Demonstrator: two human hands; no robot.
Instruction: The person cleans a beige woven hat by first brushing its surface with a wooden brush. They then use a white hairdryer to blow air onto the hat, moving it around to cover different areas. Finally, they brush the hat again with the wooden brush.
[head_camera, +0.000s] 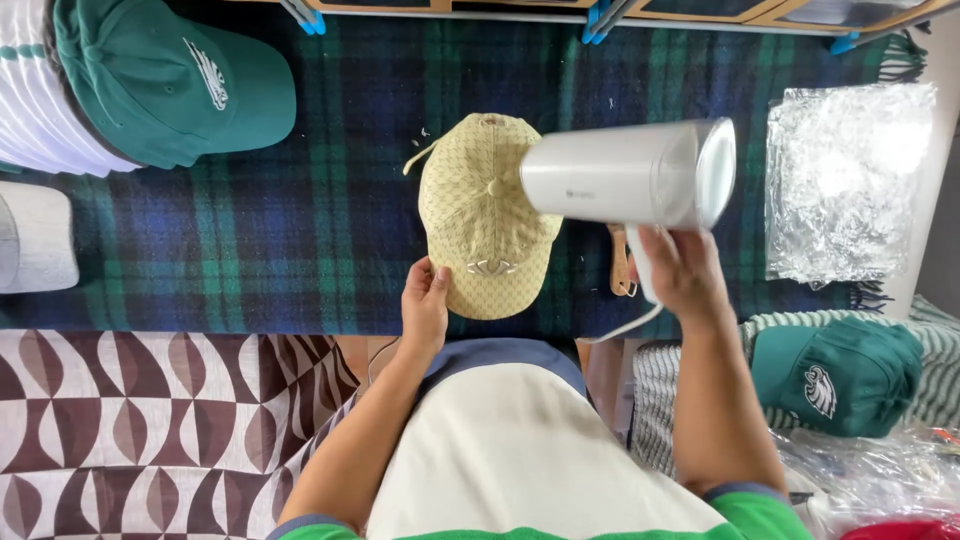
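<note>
Plaid blanket (250, 230), dark blue and green, covers tabletop. Centre: tan patterned baseball cap (487, 215), crown up. Left hand (425, 305) fingers pinching cap's brim edge. Right hand (680, 272) fingers wrapped around handle of white handheld garment steamer (625, 175), held just above cap's right side. Green caps (170, 80) upper left and lower right.

Bright, even, diffuse light across the whole frame; source not visible. Shadows weak: a thin soft one under the tan cap (487, 215) on the plaid blanket (300, 220). Glare on the crinkled plastic bags (845, 180) at the blanket's right edge, highlights nearly blown out. White steamer (625, 175) slightly motion-blurred, edges smeared. Right hand (680, 270) a little soft; left hand (425, 305) sharp. Wide-angle bending at the corners, straight lines bowing along the top edge.
</note>
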